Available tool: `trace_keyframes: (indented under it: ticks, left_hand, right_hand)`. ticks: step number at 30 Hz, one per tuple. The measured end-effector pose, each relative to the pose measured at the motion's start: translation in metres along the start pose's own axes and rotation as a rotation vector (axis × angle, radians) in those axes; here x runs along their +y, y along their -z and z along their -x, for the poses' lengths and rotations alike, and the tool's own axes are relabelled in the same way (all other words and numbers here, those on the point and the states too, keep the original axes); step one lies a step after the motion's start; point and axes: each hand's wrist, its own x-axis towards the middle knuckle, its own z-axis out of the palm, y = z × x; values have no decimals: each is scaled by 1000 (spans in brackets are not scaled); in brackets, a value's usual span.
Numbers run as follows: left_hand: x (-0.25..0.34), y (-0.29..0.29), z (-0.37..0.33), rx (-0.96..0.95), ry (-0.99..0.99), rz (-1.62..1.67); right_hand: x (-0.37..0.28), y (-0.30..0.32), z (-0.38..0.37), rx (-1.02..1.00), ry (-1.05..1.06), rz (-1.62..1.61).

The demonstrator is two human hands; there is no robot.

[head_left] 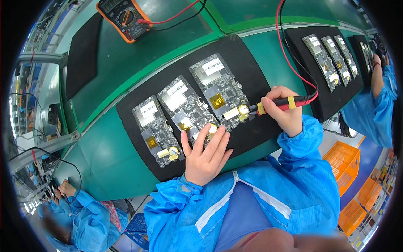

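Three green-grey circuit boards lie side by side on a black foam mat (252, 71): a left board (157, 131), a middle board (191, 105) and a right board (228, 87). Each carries a white label and a small round yellow-rimmed part. My left hand (205, 157) rests with fingers spread over the lower end of the middle board. In my right hand (287, 119) is a pair of multimeter probes (289, 103), red and black, wrapped with yellow bands. Their tips meet the edge of the round part (243, 110) on the right board.
An orange multimeter (125, 20) stands beyond the mat, its red and black leads running off the upper edge. Another mat with several boards (323, 63) lies to the right. Co-workers in blue sit at the left (94, 218) and right (373, 115). Orange crates (342, 166) stand lower right.
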Motion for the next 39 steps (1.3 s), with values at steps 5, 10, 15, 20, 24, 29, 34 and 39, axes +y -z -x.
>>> trace_keyframes:
  ticks: [5, 10, 15, 20, 24, 29, 34, 39]
  left_hand:
    - [-1, 0, 0, 12, -6, 8]
    - [-1, -1, 0, 16, -4, 19]
    - [-1, 1, -1, 23, -9, 42]
    - [-1, 1, -1, 49, -5, 87]
    - [0, -1, 2, 70, 7, 101]
    - [0, -2, 3, 79, 14, 116]
    - [0, -1, 2, 91, 5, 109]
    - [-1, 1, 5, 100, 20, 133]
  right_hand:
    - [0, -2, -1, 15, -60, -46]
    - [3, -3, 1, 34, -43, -26]
    - [6, -4, -1, 60, 55, 68]
    - [0, -7, 0, 82, 7, 37]
    - [1, -8, 1, 93, -52, -21]
    - [6, -6, 2, 86, -40, -5]
    - [11, -3, 3, 90, -58, -12]
    - [14, 1, -2, 64, -63, 17]
